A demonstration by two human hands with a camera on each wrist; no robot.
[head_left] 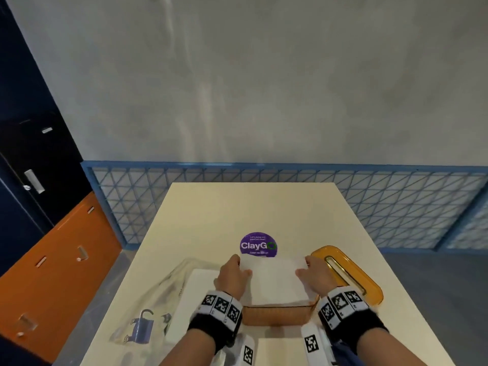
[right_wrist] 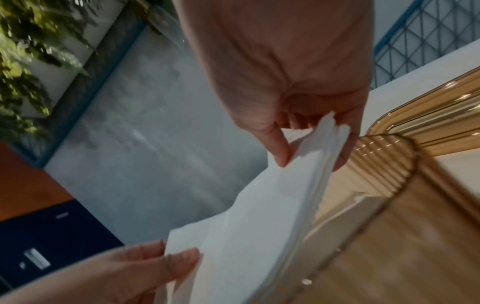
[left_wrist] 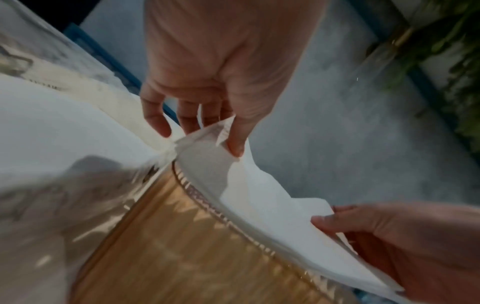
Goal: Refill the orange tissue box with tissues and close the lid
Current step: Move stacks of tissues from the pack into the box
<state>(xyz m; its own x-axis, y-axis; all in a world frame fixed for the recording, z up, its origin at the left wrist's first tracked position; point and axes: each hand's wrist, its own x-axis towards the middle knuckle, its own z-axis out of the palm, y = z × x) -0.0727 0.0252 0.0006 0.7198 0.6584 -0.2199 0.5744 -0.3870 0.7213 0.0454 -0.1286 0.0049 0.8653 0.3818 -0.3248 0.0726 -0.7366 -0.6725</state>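
Two thumbs lie on top of the tissue stack (head_left: 274, 278), fingers curled beneath its short edges. Left hand (head_left: 232, 277) pinches the left edge; the left wrist view shows its thumb (left_wrist: 237, 142) pressed on the top sheet. Right hand (head_left: 314, 276) clamps the right edge, thumb (right_wrist: 278, 148) above, fingers below. Stack is held level, directly over the open orange tissue box (head_left: 277, 314); whether it touches the rim, cannot tell. Lid (head_left: 351, 273), orange with a slot, lies on the table (head_left: 237, 207) just right of the box. Clear plastic pack (head_left: 158, 313) with more white tissues sits left of the box. Purple round sticker (head_left: 258, 243) beyond the stack.
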